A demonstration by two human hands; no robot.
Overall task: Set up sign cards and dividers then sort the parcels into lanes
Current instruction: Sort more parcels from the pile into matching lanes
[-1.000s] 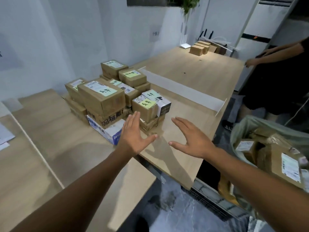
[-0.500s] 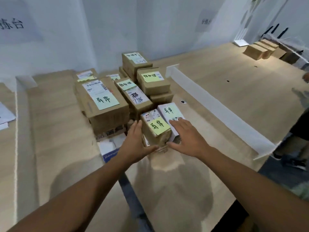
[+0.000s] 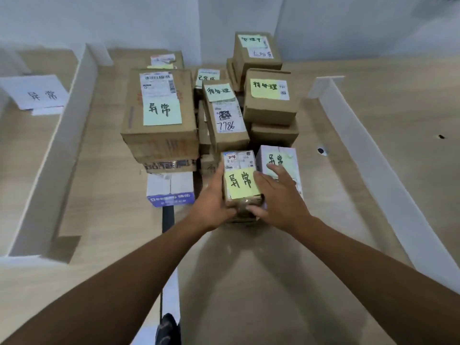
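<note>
Closer in since last frame: my left hand and right hand grip the small box from either side, at the front of the pile on the table.

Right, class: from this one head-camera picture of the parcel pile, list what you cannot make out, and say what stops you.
All in the head view:
1. What lies under the small parcel: hidden by it, the left hand and the right hand.
2. White box note: partly covered by the right hand.
3. Far box note: writing blurred.
4. Large box shipping label: print too small.
</note>
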